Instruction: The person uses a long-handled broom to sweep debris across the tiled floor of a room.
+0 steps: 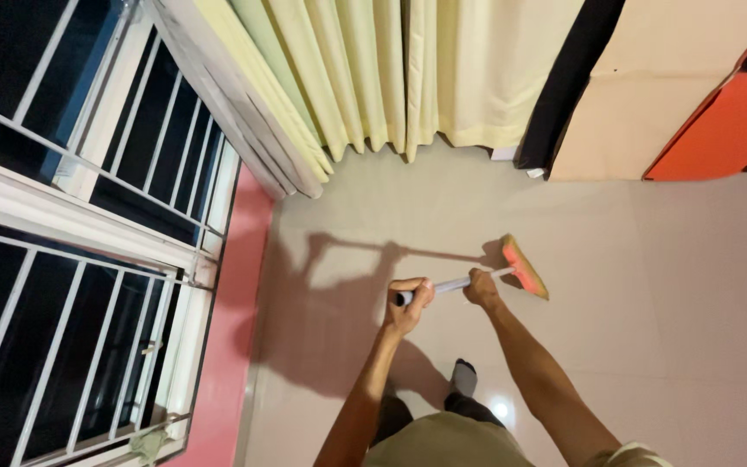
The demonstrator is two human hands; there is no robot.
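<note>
While both fists closed on the broom handle point(453, 284), left hand point(408, 304) at its end, right hand point(481, 287) lower, short strokes kept the broom head point(525, 266) flat on the floor point(650, 285).

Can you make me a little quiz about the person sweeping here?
1. True or false: both hands grip the grey broom handle.
2. Which hand is nearer the orange-red broom head: A left hand, B right hand?
3. What hangs above the beige tiled floor at the top of the view?

Key: 1 true. 2 B. 3 pale yellow pleated curtains.
</note>
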